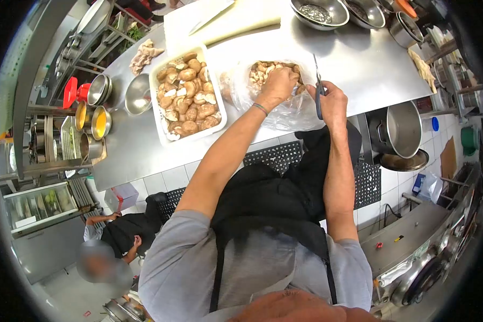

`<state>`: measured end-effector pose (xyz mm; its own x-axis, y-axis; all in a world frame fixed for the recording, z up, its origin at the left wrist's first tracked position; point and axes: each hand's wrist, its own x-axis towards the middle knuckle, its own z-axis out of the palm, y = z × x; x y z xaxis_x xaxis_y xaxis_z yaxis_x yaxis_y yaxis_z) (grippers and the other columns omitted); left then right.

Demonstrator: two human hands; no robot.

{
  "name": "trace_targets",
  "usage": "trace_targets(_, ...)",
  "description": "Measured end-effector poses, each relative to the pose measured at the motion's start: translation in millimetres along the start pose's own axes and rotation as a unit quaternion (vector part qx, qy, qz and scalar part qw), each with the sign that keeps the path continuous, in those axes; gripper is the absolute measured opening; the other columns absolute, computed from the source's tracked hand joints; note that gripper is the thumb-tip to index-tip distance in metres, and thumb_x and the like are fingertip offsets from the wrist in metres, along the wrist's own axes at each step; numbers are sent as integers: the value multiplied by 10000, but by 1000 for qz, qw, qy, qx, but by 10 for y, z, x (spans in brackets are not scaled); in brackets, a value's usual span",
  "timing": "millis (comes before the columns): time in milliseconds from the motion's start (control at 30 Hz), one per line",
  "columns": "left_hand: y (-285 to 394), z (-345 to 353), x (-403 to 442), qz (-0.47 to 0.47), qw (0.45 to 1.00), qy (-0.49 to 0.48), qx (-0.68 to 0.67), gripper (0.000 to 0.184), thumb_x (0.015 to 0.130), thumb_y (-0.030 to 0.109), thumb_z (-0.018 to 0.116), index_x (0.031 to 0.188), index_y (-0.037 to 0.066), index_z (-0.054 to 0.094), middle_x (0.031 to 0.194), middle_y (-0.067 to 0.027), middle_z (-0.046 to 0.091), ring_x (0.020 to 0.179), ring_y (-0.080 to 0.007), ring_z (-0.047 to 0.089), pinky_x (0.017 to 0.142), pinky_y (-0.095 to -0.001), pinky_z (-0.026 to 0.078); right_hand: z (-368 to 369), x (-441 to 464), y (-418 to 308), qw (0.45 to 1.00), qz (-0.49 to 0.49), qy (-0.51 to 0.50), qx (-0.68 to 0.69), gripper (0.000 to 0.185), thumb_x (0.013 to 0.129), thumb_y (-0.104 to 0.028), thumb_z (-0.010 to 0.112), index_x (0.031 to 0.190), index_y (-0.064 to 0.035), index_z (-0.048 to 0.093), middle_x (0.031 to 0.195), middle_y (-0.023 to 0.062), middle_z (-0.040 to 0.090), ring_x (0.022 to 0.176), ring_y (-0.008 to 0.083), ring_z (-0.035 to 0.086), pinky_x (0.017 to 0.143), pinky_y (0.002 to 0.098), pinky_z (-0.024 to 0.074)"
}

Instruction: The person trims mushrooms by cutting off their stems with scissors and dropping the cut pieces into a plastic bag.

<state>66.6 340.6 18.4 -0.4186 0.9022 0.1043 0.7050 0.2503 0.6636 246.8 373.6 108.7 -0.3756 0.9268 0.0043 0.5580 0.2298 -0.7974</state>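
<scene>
Steel table supports white tray. Left of tray: metal bowl. Right of tray: plastic bag. Beyond tray: pale slab, possibly a cutting board.

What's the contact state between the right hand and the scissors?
Touching. The head view shows it plainly: the right hand holds the scissors by the dark handles, with the blades pointing away from the person's body.

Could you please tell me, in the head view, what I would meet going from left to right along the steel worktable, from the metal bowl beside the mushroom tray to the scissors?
Metal bowl → white tray of mushrooms → left hand → scissors.
</scene>
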Motion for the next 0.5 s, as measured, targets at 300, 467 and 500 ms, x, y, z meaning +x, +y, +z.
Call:
trace_targets(300, -41, -585, -274, -192, 841, -1, -506, 353, 1007, 195, 644, 1218, -86, 621, 1084, -193, 712, 878, -267, 732, 798, -360, 636, -46, -121, -47, 994, -64, -85, -3, 340, 826, -257, 848, 1008, 13, 749, 623, 98, 603, 569, 134, 499, 568, 339, 465)
trace_targets(467, -166, -899, -459, -205, 793, 2, -573, 430, 1032, 208, 632, 1298, -121, 555, 1150, -195, 686, 906, -249, 729, 815, -344, 644, 9, -203, -106, 979, -145, -128, -66, 330, 799, -265, 845, 1008, -24, 760, 759, 188, 694, 703, 314, 665, 668, 421, 535)
trace_targets(500, -188, -905, -471, -209, 796, 4, -568, 429, 1032, 216, 635, 1290, -119, 565, 1145, -192, 691, 915, -248, 730, 809, -339, 642, 23, -216, -107, 975, -153, -134, -92, 325, 797, -280, 840, 1005, -42, 763, 817, 213, 723, 772, 378, 717, 710, 455, 562)
